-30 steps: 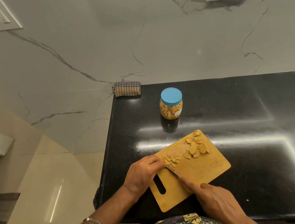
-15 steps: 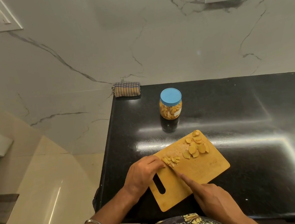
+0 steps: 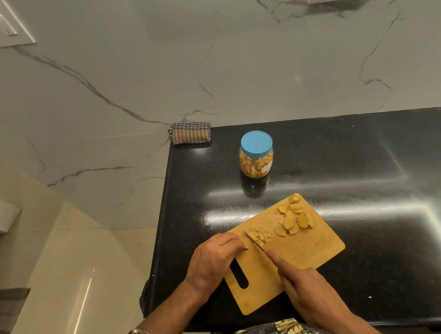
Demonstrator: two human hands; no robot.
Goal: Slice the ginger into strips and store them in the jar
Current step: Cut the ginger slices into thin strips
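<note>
A wooden cutting board (image 3: 305,251) lies on the black counter. Round ginger slices (image 3: 292,220) are spread near its far edge, and a small pile of cut ginger strips (image 3: 262,237) lies beside the knife blade (image 3: 253,240). My right hand (image 3: 307,290) grips the knife handle, index finger stretched along the blade's back. My left hand (image 3: 215,261) rests curled on the board, fingertips right beside the blade and the strips; whether it holds any ginger is hidden. A clear jar (image 3: 256,159) with a blue lid, partly filled with ginger pieces, stands behind the board.
A folded checked cloth (image 3: 191,132) lies at the counter's back left corner against the marble wall. The counter's left edge (image 3: 163,231) drops to a tiled floor. Bare black counter (image 3: 386,186) stretches to the right of the board.
The knife blade has moved a little forward along the board to the pile of strips. My left hand has stayed in place.
</note>
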